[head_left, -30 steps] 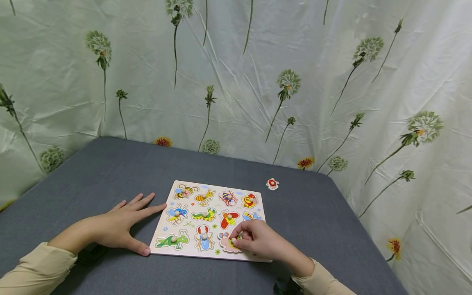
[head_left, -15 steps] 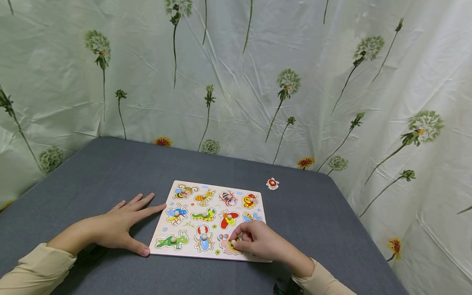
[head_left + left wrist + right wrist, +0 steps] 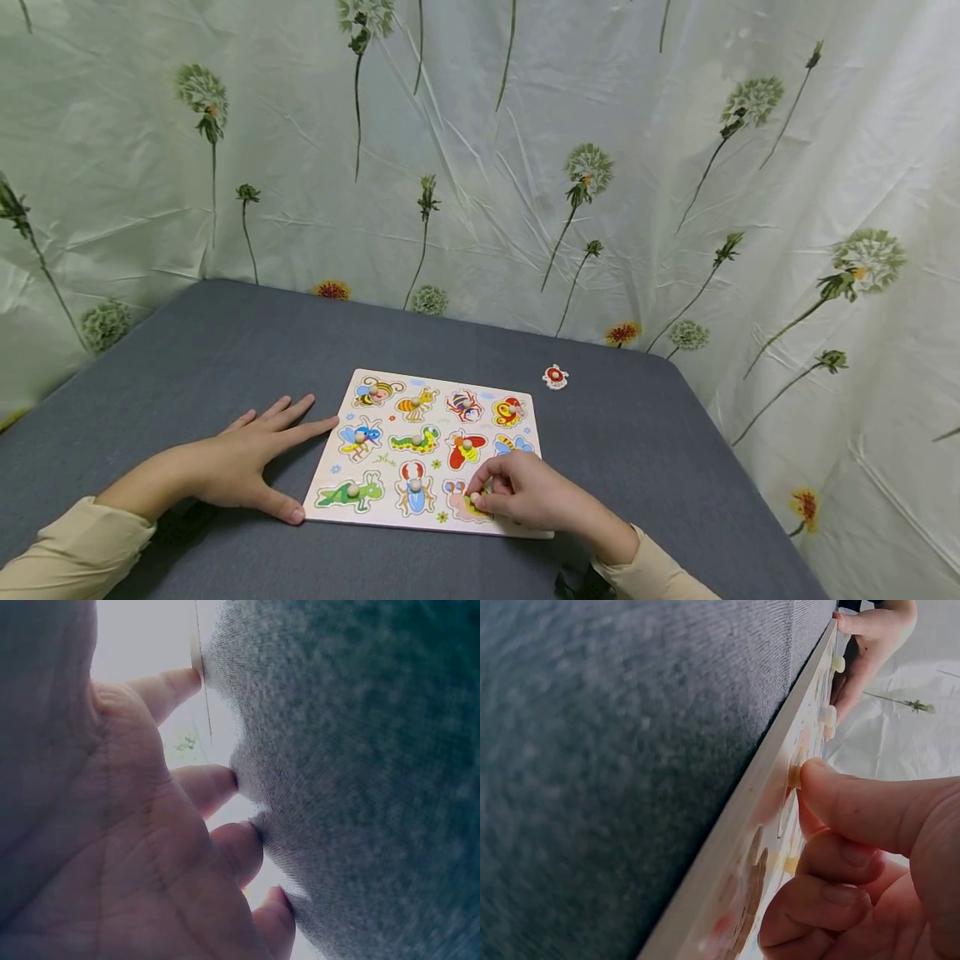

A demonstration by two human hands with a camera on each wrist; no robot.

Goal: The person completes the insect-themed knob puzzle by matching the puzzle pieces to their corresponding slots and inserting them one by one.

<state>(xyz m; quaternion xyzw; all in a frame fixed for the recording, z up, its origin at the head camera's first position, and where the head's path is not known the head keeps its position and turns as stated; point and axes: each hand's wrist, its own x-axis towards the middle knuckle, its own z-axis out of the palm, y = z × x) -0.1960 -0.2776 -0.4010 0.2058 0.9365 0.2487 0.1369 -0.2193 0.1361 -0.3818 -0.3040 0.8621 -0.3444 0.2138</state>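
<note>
A pale wooden peg puzzle board [image 3: 378, 517] with colourful insect pieces lies on the table. My right hand [image 3: 528, 490] pinches the small wooden knob [image 3: 793, 776] of a pink snail piece [image 3: 459, 505] between thumb and forefinger. The piece sits at its outline in the front row; my fingers cover part of it. My right hand also hides the board's front right corner. My left hand [image 3: 236, 462] is spread flat at the board's left side, thumb and forefinger touching its edge. In the left wrist view, its fingertips [image 3: 225, 780] rest on the cloth.
A red ladybird-like piece [image 3: 555, 377] with a knob lies alone beyond the board's back right corner. Grey cloth [image 3: 637, 467] covers the table. A pale curtain [image 3: 480, 167] printed with dandelions hangs behind and to the right.
The snail piece has settled lower into the board since a second ago, when it stood slightly proud. My right hand keeps its pinch on the knob, and my left hand stays put.
</note>
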